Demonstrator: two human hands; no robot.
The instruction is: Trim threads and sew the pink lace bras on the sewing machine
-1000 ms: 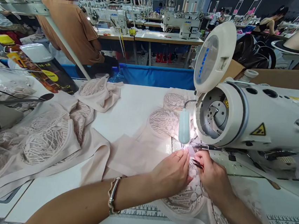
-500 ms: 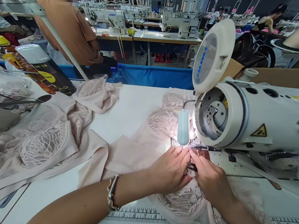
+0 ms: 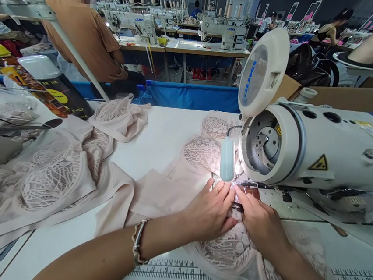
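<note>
My left hand (image 3: 210,213) lies flat on a beige lace garment (image 3: 229,247), fingertips pressed to the fabric just under the lit head of the white sewing machine (image 3: 308,145). My right hand (image 3: 259,224) rests beside it on the same lace piece, pinching its edge together with a small dark tool whose kind I cannot tell. Both hands meet close to the needle area, which the machine head partly hides. A metal bracelet (image 3: 139,241) sits on my left wrist.
A heap of beige lace pieces (image 3: 54,175) covers the left of the white table (image 3: 160,133), more lie beyond the machine (image 3: 205,148). A ruler strip (image 3: 170,270) runs along the front edge. A person in a brown shirt (image 3: 84,33) stands behind. Rows of sewing machines fill the background.
Both hands have slid a little forward with the lace, closer under the machine head. The view has shifted slightly.
</note>
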